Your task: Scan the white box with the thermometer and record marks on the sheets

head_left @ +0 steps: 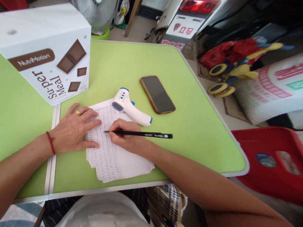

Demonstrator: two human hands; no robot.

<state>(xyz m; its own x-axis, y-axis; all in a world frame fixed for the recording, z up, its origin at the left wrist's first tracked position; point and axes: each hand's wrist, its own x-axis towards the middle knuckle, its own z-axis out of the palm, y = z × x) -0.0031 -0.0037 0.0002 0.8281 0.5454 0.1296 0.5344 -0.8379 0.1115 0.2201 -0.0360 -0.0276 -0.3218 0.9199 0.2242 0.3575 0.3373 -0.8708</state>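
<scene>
While the left hand (73, 129) lies with fingers spread over the left part of the paper (136, 162), the right hand (126, 135) pinches a black pencil (144, 134) between thumb and fingers near its point. The pencil's long axis runs almost level across the frame, tip left of centre, blunt end to the right. That tip sits just right of the left hand's fingertips, above the written side of the sheets; whether it touches the paper is hard to tell. The paper, a loose stack just below the middle of the frame, lies under both hands, closely written on its left side and bare towards the lower right.

At the stack's upper edge lies a white thermometer (136, 113), its handle slanting down to the right, with a phone (158, 94) apart from it, right of centre. A large box (44, 41) stands at upper left on the green table (201, 135). Beyond the table are a scooter (183, 26) at the top and a red chair (248, 142) at lower right.
</scene>
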